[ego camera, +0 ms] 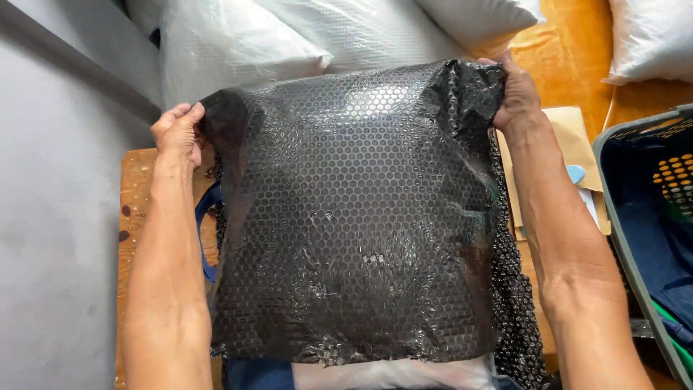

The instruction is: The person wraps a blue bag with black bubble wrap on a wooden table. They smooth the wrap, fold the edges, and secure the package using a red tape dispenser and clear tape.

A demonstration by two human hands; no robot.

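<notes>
A large sheet of black bubble wrap is spread over a wooden table and covers most of the view. My left hand pinches its far left corner. My right hand grips its far right corner, where the wrap bunches up. Both forearms run along the sheet's sides. Under the near edge, something wrapped in clear plastic pokes out, white with dark blue beside it. A blue strap shows at the sheet's left edge.
Several clear-plastic-wrapped white pillows lie at the back. A brown paper envelope and a small light blue item lie to the right. A grey-green plastic basket with dark blue cloth stands at far right. A grey wall is left.
</notes>
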